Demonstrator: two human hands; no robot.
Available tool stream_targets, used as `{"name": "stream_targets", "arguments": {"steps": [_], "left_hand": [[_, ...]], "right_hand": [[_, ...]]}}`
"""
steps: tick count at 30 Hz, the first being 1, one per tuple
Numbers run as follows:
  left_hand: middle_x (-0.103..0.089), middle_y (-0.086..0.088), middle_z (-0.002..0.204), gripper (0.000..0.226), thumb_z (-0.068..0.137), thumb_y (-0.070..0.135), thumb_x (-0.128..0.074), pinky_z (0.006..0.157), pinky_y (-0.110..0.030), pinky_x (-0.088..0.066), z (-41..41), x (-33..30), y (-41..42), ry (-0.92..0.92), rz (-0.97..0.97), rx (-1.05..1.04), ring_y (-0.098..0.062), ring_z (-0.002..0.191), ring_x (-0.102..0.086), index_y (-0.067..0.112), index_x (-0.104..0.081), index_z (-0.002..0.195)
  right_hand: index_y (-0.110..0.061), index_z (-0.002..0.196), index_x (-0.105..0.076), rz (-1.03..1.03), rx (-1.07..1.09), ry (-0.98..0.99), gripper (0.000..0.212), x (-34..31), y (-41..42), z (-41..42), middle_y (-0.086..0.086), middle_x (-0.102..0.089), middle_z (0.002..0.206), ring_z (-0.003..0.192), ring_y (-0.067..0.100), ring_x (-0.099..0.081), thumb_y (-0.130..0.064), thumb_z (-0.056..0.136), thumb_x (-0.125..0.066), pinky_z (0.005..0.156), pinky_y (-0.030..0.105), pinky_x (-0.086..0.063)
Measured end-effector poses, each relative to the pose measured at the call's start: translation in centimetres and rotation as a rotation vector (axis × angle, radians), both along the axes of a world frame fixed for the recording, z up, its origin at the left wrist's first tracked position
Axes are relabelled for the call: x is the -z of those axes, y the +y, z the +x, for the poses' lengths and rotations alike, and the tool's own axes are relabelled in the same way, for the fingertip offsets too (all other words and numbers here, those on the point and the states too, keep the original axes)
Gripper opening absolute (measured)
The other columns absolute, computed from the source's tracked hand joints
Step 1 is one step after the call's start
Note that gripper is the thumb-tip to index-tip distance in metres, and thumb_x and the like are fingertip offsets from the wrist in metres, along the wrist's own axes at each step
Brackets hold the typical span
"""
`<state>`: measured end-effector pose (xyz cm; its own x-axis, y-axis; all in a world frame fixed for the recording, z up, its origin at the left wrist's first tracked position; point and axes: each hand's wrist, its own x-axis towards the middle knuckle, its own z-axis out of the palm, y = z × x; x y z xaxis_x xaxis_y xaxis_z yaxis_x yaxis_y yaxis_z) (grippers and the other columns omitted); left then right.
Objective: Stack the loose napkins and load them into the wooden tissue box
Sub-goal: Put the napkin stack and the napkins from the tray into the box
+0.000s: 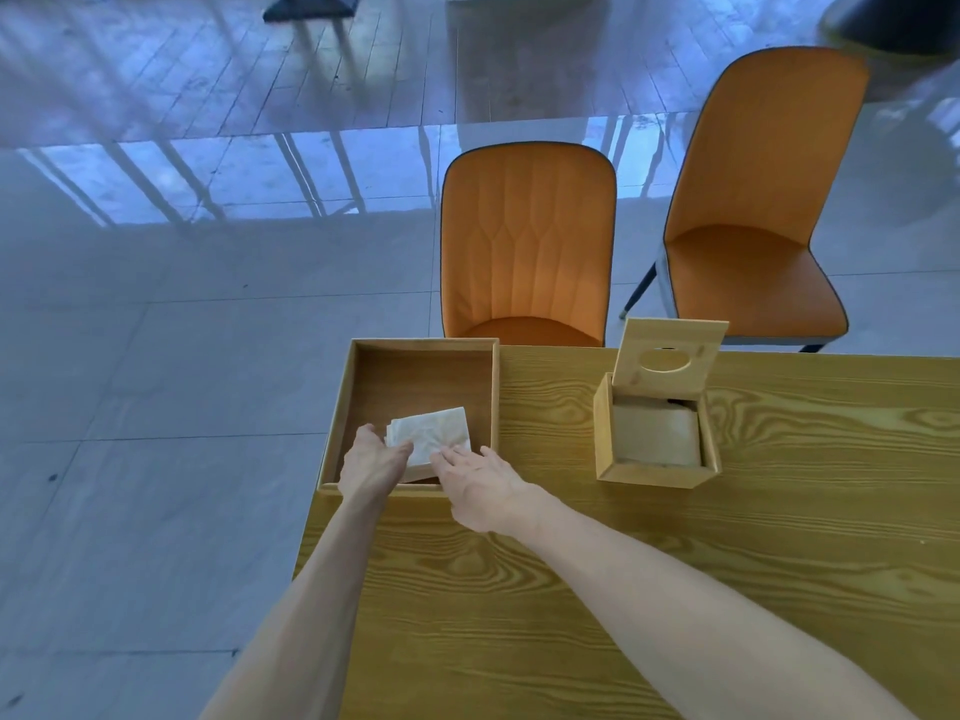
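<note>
A small stack of white napkins (434, 434) lies in the near part of a shallow wooden tray (415, 376) at the table's left edge. My left hand (371, 462) reaches over the tray's front wall and its fingers touch the stack's left side. My right hand (480, 483) comes in from the right, fingers spread, fingertips on the stack's near right corner. Whether either hand grips the stack is unclear. The wooden tissue box (655, 472) stands to the right with napkins inside. Its slotted lid (667, 356) leans upright at the back.
The wooden table (623, 589) extends to the right and toward me; its left edge runs just beside the tray. Two orange chairs (527, 246) (753, 215) stand behind the table's far edge. Grey tiled floor lies to the left.
</note>
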<state>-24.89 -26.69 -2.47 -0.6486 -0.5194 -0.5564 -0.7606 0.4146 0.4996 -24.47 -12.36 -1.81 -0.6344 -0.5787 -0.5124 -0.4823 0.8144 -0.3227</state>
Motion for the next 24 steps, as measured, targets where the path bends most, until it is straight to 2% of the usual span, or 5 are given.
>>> {"name": "stream_targets", "arguments": {"steps": [4, 9, 18, 21, 24], "left_hand": [[-0.056, -0.019, 0.137, 0.064, 0.088, 0.028, -0.072, 0.104, -0.049, -0.047, -0.6, 0.8, -0.4, -0.053, 0.15, -0.09, -0.035, 0.123, -0.056, 0.002, -0.044, 0.14], [-0.071, -0.012, 0.105, 0.041, 0.082, 0.04, -0.073, 0.095, -0.051, -0.052, -1.0, 2.6, -0.8, -0.077, 0.059, -0.009, -0.03, 0.097, -0.066, 0.008, -0.065, 0.107], [-0.059, -0.007, 0.112, 0.06, 0.08, 0.023, -0.08, 0.1, -0.048, -0.048, -1.0, 1.3, 0.3, 0.006, 0.139, -0.051, -0.028, 0.105, -0.06, 0.009, -0.045, 0.127], [-0.056, -0.011, 0.119, 0.069, 0.079, 0.016, -0.081, 0.092, -0.041, -0.049, -0.6, 1.0, 0.3, 0.079, 0.218, -0.08, -0.026, 0.106, -0.057, 0.007, -0.041, 0.135], [-0.067, -0.01, 0.116, 0.055, 0.079, 0.019, -0.081, 0.076, -0.028, -0.05, 0.0, 0.4, -0.1, 0.135, 0.308, -0.019, -0.024, 0.099, -0.062, 0.004, -0.058, 0.126]], "right_hand": [[-0.01, 0.156, -0.008, -0.035, 0.016, -0.012, 0.076, 0.1, 0.2, 0.0, 0.01, -0.015, 0.165, 0.152, 0.024, -0.01, 0.007, 0.092, -0.043, 0.123, 0.049, -0.009], [-0.009, 0.156, -0.011, -0.044, 0.021, -0.011, 0.075, 0.1, 0.4, 0.4, 0.011, -0.016, 0.164, 0.152, 0.025, -0.01, 0.006, 0.091, -0.045, 0.123, 0.048, -0.009], [-0.011, 0.156, -0.014, -0.09, 0.051, -0.049, 0.074, 0.2, 0.6, 0.1, 0.009, -0.019, 0.164, 0.151, 0.024, -0.013, 0.005, 0.091, -0.046, 0.123, 0.046, -0.011], [-0.017, 0.155, -0.023, -0.196, 0.17, -0.06, 0.067, 0.6, 0.8, 0.0, 0.007, -0.037, 0.156, 0.143, 0.028, -0.034, 0.003, 0.094, -0.042, 0.118, 0.044, -0.029], [-0.019, 0.15, -0.035, -0.379, 0.428, -0.079, 0.054, 0.8, 1.3, -0.5, 0.008, -0.05, 0.145, 0.131, 0.029, -0.049, -0.004, 0.099, -0.04, 0.108, 0.04, -0.042]]}}
